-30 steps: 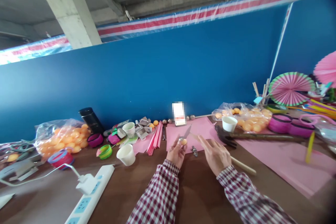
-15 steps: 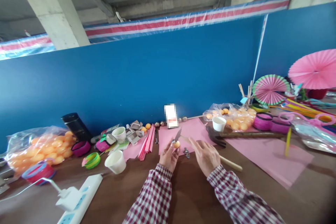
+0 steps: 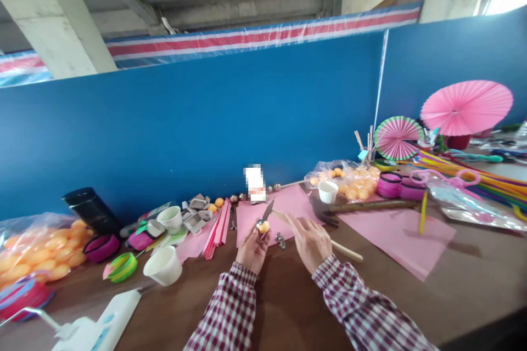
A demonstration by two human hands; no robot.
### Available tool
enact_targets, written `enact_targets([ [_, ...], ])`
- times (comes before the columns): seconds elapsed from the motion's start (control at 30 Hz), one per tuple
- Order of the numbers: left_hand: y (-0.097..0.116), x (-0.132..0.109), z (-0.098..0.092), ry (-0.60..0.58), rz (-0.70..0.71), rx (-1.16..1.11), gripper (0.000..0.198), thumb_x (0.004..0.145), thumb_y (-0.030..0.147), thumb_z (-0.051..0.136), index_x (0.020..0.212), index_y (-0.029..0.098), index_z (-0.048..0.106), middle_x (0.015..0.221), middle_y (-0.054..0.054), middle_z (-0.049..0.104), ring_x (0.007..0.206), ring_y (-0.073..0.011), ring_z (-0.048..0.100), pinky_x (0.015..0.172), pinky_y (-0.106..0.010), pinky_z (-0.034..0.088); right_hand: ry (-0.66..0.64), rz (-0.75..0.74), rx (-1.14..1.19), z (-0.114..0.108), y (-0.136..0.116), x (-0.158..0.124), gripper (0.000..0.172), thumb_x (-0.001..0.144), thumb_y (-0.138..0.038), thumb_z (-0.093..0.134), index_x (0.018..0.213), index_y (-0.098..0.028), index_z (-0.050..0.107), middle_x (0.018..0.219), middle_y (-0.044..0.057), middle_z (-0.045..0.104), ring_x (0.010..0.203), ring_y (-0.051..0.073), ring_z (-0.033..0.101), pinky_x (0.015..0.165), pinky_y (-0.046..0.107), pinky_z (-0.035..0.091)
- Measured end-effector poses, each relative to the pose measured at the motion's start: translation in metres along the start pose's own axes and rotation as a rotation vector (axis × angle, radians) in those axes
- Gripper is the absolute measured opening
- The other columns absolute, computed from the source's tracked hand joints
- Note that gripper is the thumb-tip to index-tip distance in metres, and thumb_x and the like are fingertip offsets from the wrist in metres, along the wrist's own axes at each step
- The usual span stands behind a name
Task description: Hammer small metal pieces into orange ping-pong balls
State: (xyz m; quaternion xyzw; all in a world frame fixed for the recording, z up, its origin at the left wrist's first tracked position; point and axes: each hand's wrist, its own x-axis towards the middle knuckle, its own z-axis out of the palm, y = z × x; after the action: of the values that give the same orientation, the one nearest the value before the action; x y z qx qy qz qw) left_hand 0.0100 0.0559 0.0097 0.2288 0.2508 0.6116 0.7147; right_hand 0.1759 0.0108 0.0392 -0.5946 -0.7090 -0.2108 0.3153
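My left hand (image 3: 252, 247) pinches a small ball (image 3: 264, 227), part pale orange and part shiny silver, over the pink paper (image 3: 247, 225). A pointed knife blade (image 3: 267, 209) shows just beyond the ball; whether my left hand also grips the knife is hidden. My right hand (image 3: 310, 241) spreads palm down, fingers stretched toward the ball but apart from it. A pale wooden stick (image 3: 348, 252) runs beneath my right hand, seemingly unheld. Between both hands sits a cluster of small silver pieces (image 3: 280, 240).
White cups (image 3: 163, 266) and folded pink strips (image 3: 222, 225) stand left, with a bag of orange balls (image 3: 45, 252) and a power strip (image 3: 111, 323). A dark-headed tool with a brown shaft (image 3: 370, 206) lies right, near another pink sheet (image 3: 403, 236). A blue partition (image 3: 247, 109) rises behind.
The view has swung slightly right, so everything appears farther left. The ball has turned a little, showing more silver. My right hand's fingers have shifted slightly.
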Motion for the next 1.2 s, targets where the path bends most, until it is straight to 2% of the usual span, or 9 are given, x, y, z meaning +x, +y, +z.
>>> enact_targets([
  [0.27,0.000,0.000,0.000,0.107,-0.021,-0.012,0.017,0.074,0.016,0.055,0.090,0.013,0.059,0.082,-0.009,0.065,0.075,-0.0159,0.063,0.067,-0.025,0.052,-0.026,0.002,0.023,0.003,0.001,-0.001,0.045,0.085,-0.021,0.037,0.128,-0.027,0.031,0.081,0.003,0.058,0.071,0.013,0.051,0.068,0.025,0.034],
  [0.43,0.001,-0.001,0.002,0.107,0.010,-0.023,0.024,0.072,0.017,0.058,0.096,0.015,0.059,0.083,-0.007,0.065,0.071,-0.0137,0.062,0.062,-0.021,0.051,-0.001,-0.020,0.006,0.004,0.001,-0.001,0.043,0.085,-0.022,0.037,0.127,-0.027,0.034,0.081,0.003,0.058,0.072,0.013,0.051,0.068,0.025,0.034],
  [0.63,0.002,0.000,0.005,0.146,-0.005,-0.055,0.018,0.074,0.017,0.056,0.090,0.012,0.061,0.080,-0.009,0.065,0.069,-0.0131,0.062,0.061,-0.021,0.050,-0.013,0.004,0.005,0.005,0.004,-0.002,0.043,0.084,-0.021,0.038,0.126,-0.028,0.036,0.081,0.002,0.058,0.074,0.013,0.051,0.068,0.024,0.034],
  [0.87,-0.001,-0.001,0.001,0.080,0.004,-0.062,0.019,0.071,0.013,0.058,0.090,0.012,0.060,0.086,-0.008,0.065,0.076,-0.0139,0.061,0.073,-0.026,0.049,0.002,0.012,0.016,0.012,0.005,-0.003,0.042,0.084,-0.025,0.037,0.126,-0.028,0.036,0.079,0.001,0.059,0.071,0.012,0.051,0.067,0.024,0.035],
  [0.97,0.000,-0.002,0.001,0.088,0.013,-0.022,0.024,0.070,0.016,0.060,0.094,0.014,0.059,0.085,-0.007,0.064,0.072,-0.0130,0.061,0.069,-0.025,0.049,0.014,0.009,0.020,0.012,0.006,-0.004,0.042,0.084,-0.024,0.038,0.126,-0.027,0.036,0.080,0.002,0.059,0.071,0.012,0.051,0.066,0.024,0.035],
  [1.07,0.000,-0.001,0.002,0.107,0.040,0.008,0.020,0.068,0.016,0.062,0.088,0.012,0.060,0.081,-0.008,0.064,0.069,-0.0126,0.061,0.064,-0.023,0.048,0.014,0.003,0.019,0.011,0.006,-0.003,0.042,0.084,-0.024,0.038,0.126,-0.027,0.036,0.081,0.002,0.059,0.073,0.012,0.052,0.067,0.024,0.036],
  [1.2,-0.001,0.001,0.000,0.069,0.050,0.031,0.017,0.069,0.018,0.062,0.084,0.011,0.061,0.078,-0.008,0.064,0.068,-0.0125,0.060,0.062,-0.022,0.047,0.002,-0.004,0.017,0.008,0.005,-0.002,0.041,0.084,-0.025,0.037,0.126,-0.027,0.036,0.080,0.002,0.059,0.073,0.012,0.052,0.069,0.024,0.036],
])
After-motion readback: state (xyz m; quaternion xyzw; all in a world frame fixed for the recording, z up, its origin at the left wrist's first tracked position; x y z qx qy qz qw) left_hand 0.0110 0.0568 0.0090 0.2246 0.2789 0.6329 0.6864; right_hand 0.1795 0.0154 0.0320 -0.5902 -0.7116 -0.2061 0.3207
